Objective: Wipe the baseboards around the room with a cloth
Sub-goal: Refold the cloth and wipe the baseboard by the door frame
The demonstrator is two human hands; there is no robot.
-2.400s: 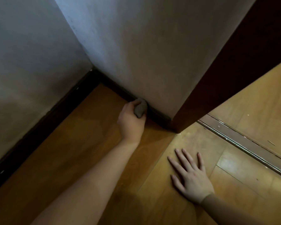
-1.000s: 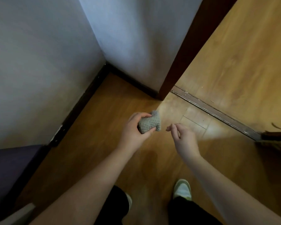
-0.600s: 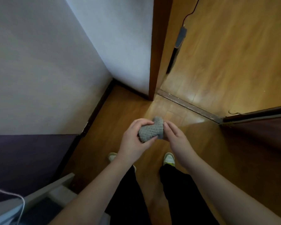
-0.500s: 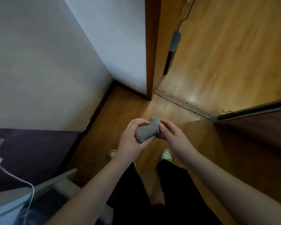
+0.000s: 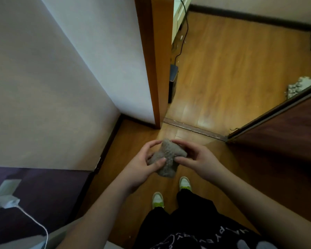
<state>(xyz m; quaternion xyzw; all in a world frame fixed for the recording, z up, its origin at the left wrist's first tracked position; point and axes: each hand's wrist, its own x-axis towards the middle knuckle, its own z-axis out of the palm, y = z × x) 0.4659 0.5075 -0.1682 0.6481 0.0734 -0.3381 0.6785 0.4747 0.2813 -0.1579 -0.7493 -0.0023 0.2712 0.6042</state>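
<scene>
While the person stands on the wooden floor, both hands grasp a grey cloth in the air in front of the body. Fingers of the left hand curl around the cloth's left edge, with the thumb pressed on its near side. Fingers of the right hand arch over the cloth's top right corner, and that thumb pinches the right edge. The cloth's lower end hangs loose below both thumbs. Beneath the hands and nearer the body are two shoes with green trim, below black trousers. Beyond the fingertips a dark baseboard runs along the foot of the white wall, past the left hand, to a corner, where a short strip meets the wooden door frame. Ahead of the fingers a metal threshold strip crosses the floor, and to the right of the right hand stands a dark door.
</scene>
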